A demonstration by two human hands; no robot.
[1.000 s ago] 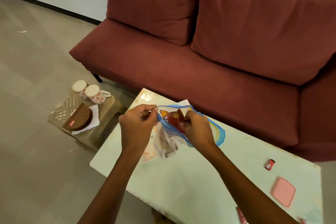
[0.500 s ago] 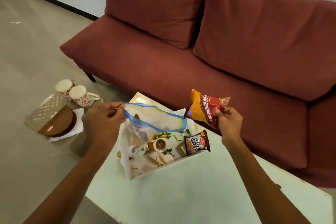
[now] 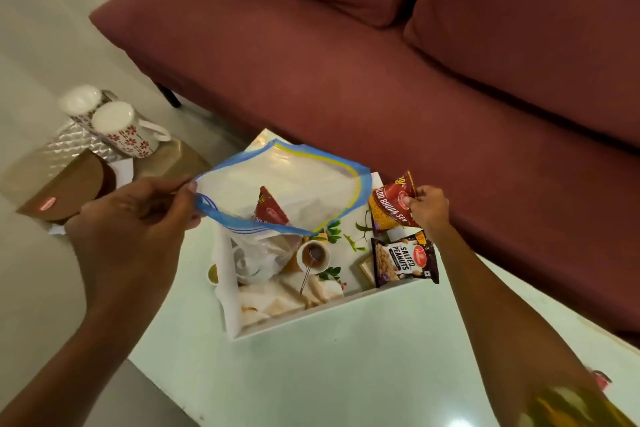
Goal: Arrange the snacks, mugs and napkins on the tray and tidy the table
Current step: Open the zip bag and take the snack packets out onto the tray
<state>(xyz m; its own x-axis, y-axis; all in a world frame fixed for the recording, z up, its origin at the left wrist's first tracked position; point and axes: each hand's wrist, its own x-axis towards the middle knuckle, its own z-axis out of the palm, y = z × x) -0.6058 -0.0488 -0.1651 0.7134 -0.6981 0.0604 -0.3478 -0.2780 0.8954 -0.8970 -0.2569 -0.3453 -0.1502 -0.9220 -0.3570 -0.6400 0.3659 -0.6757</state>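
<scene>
My left hand (image 3: 138,218) pinches the blue rim of a clear zip bag (image 3: 287,184), held open above the white printed tray (image 3: 311,317) on the pale table (image 3: 346,374). A red snack packet (image 3: 270,210) lies inside the bag. My right hand (image 3: 427,206) grips an orange and red bhujia packet (image 3: 389,204) low over the tray's far right corner. A dark salted peanuts packet (image 3: 403,258) lies in the tray just below it. Two floral mugs (image 3: 117,125) stand on a low stool at the left.
A maroon sofa (image 3: 381,62) runs along the far side of the table. On the stool (image 3: 180,156) beside the mugs sit a patterned clear tray (image 3: 59,156), a brown holder (image 3: 65,191) and a white napkin (image 3: 123,168). A small red item (image 3: 601,378) lies at the table's right.
My right hand pulled the bhujia packet out of the zip bag and has lowered it to the tray's far right corner. My left hand keeps the bag open. The camera tilted down.
</scene>
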